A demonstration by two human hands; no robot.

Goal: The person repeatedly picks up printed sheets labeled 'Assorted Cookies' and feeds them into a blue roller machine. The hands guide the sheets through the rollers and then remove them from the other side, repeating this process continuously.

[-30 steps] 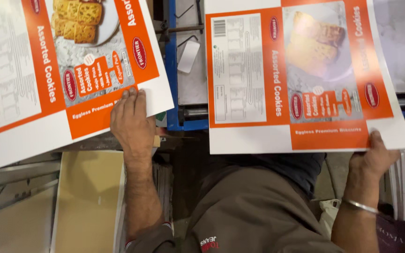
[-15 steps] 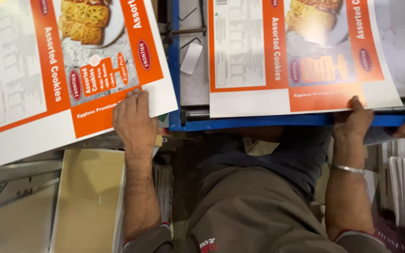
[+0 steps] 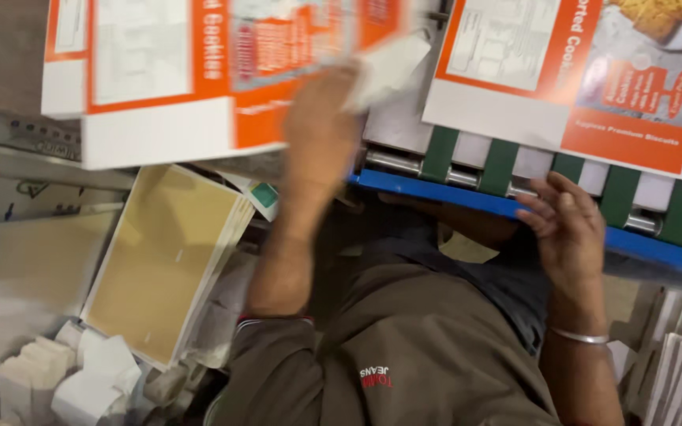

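My left hand (image 3: 319,130) is blurred with motion and grips the right edge of an orange and white printed carton sheet (image 3: 167,71) at the upper left, where a white corner curls over my fingers. A second printed carton sheet (image 3: 593,71) lies flat on green belts and rollers (image 3: 499,166) at the upper right. Just below that sheet, my right hand (image 3: 566,229) has its fingers spread and holds nothing. It sits against the blue rail (image 3: 436,192) of the feeder. A metal bangle is on my right wrist.
A stack of tan boards (image 3: 159,260) leans at the lower left, above white paper offcuts (image 3: 80,379). Stacks of white sheets (image 3: 676,355) stand on edge at the lower right. Grey printed sheets (image 3: 17,197) lie at the far left.
My right hand has let go of the right sheet, which now rests farther up on the green belts. My left hand has swung up and right with the left sheet. The view has shifted.
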